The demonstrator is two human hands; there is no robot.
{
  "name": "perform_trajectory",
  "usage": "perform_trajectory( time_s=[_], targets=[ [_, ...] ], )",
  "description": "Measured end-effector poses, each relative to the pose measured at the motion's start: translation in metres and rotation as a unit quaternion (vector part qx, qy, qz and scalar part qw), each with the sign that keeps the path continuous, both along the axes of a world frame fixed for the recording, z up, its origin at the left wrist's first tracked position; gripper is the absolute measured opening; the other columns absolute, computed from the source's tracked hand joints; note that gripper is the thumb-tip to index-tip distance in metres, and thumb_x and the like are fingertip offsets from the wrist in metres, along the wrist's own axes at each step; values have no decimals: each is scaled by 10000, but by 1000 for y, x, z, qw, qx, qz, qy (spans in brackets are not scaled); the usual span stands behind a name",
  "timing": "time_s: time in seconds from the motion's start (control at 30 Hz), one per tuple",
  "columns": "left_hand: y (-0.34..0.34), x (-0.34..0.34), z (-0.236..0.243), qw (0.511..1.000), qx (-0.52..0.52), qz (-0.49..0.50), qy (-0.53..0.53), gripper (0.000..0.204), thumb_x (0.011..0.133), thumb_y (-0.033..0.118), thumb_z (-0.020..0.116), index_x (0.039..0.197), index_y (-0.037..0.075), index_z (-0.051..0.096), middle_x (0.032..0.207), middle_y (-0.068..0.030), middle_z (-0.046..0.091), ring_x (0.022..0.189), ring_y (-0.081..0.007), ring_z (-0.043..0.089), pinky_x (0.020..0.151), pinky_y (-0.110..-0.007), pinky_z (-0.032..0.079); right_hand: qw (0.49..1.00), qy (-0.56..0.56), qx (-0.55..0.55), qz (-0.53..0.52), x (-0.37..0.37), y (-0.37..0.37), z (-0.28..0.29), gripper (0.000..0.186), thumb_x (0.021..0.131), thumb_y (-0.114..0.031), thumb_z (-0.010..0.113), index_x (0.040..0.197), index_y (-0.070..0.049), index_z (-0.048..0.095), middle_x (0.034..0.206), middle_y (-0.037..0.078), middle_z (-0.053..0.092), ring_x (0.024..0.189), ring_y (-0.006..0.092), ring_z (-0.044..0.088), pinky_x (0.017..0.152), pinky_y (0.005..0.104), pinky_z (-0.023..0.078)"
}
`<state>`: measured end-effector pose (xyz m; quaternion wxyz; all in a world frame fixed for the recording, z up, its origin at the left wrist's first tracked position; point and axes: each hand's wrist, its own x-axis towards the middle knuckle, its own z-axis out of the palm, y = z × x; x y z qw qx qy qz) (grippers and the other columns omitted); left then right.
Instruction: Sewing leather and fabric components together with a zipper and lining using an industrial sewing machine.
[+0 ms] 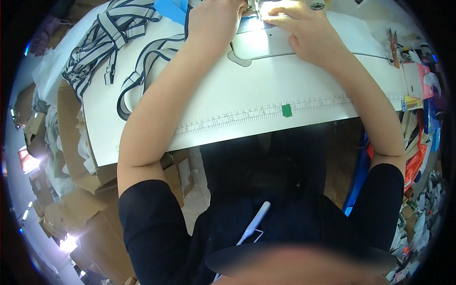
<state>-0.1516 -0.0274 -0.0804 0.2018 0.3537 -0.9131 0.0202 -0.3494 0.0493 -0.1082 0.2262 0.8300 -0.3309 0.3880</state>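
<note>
At the top edge, both hands are at the needle area of a sewing machine (255,6), under a bright lamp. My left hand (216,21) is closed, its fingertips left of the needle; what they pinch is hidden. My right hand (306,31) reaches in from the other side, fingers stretched toward the needle and thumb apart below. Glare washes out its fingertips. A small dark-blue piece shows on the bed under the needle. A grey-and-navy striped webbing strap (142,61) curves across the table and passes behind my left forearm.
A heap of striped webbing straps (107,35) with buckles lies at the left. Beside it is a blue piece (171,10). A ruler scale (228,118) with green tape (286,110) runs along the table's front. Thread snips (394,47) lie at right. Cardboard boxes (71,128) stand left.
</note>
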Motion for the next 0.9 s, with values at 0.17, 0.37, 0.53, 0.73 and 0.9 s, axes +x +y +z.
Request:
perform_trajectory(
  time_s=[0.17,0.37,0.53,0.73,0.9],
  targets=[
    [2,-1,-1,999,-5,51,-8,150,856,149,624,903,59,735,978,-92,702,992,-251,635,865,-357,508,927,120,299,-191,8,18,25,432,780,-73,543,1204,-79,625,1110,120,659,1062,260,603,954,541,320],
    [10,-3,3,996,50,77,6,135,867,123,620,904,47,725,942,-105,679,982,-256,627,859,-367,508,913,98,350,-186,7,16,29,444,778,-81,551,1217,-101,616,1097,129,659,1069,254,601,959,516,314],
    [10,-2,3,999,25,46,-4,161,882,119,589,962,22,690,1003,-128,658,990,-289,610,861,-372,502,957,93,219,-168,-10,14,9,544,763,65,550,1257,-158,591,1261,31,564,1122,217,556,878,367,461],
    [-1,7,-15,999,-27,39,-21,195,871,113,570,972,-15,676,1016,-144,659,1021,-298,595,872,-381,497,960,28,231,-155,-7,7,5,409,827,-29,590,1220,-137,620,1226,39,604,1101,260,550,999,430,406],
    [2,9,-16,999,-42,7,3,194,902,150,620,1086,108,667,1074,-67,666,994,-266,635,832,-369,512,936,73,295,-178,-14,4,5,462,851,-25,581,1287,-176,550,1292,75,535,1124,266,573,852,376,545]
  ],
)
